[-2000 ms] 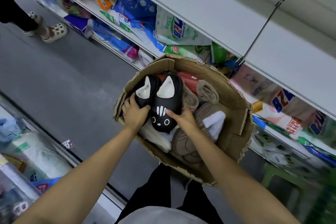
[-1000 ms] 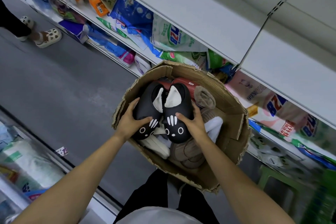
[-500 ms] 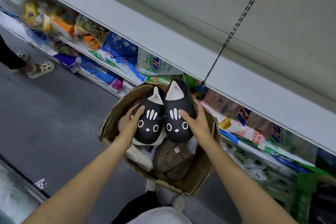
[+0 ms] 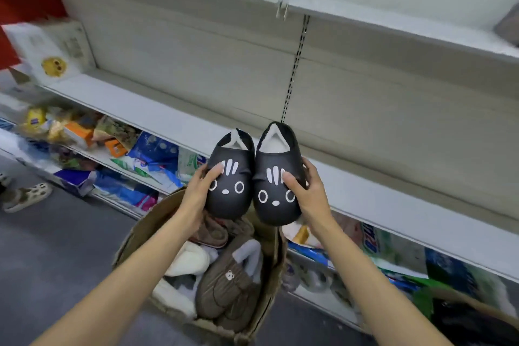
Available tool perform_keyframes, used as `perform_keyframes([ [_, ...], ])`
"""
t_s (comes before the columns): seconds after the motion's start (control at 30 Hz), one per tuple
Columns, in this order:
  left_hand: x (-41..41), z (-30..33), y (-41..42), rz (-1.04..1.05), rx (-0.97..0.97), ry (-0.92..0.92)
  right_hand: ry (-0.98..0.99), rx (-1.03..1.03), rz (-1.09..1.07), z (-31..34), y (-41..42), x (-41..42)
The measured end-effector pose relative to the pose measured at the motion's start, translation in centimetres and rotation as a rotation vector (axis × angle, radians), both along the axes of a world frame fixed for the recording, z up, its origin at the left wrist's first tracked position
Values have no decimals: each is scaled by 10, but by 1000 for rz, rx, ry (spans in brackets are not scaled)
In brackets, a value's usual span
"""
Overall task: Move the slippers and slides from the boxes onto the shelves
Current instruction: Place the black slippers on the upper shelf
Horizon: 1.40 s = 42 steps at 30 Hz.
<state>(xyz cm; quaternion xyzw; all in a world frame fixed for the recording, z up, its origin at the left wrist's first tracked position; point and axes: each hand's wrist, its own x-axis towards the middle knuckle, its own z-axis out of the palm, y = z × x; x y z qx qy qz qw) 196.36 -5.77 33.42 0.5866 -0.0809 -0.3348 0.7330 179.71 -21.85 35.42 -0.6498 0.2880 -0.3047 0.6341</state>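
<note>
A second ago the pair of black slippers sat down in the box (image 4: 134, 236); now both are lifted clear of it and held in the middle of the frame, in front of the bare shelf (image 4: 174, 118). The pick is done, I judge, and only the setting-down on the shelf remains for this pair.

The left hand (image 4: 198, 191) grips the left slipper (image 4: 229, 177) from its outer side, thumb on top. The right hand (image 4: 309, 191) clasps the right slipper (image 4: 276, 177) likewise. Both forearms reach up from the lower corners, toes toward the camera. Brown slippers (image 4: 224, 289) and white ones remain in the box, lower middle.
</note>
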Motion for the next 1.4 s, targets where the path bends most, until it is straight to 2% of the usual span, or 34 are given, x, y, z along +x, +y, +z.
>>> perform_keyframes([
  [0.23,-51,84,-40,-113,-164,-184,-138,-135,32,91,-28,-72],
  [0.57,-93,201,-101,-304,-349,-280,-276,-347,-150,208,-63,-129],
  [0.8,-89,263,-152,-444,-418,-383,-330,-331,-320,265,-88,-136],
  [0.97,-76,303,-203,-510,-345,-522,-240,-331,-358,302,-137,-137],
  [1.2,-61,343,-267,-642,-210,-364,-140,-252,-414,330,-212,-113],
  [1.4,-49,353,-298,-595,-71,-494,-7,-156,-408,332,-256,-96],
])
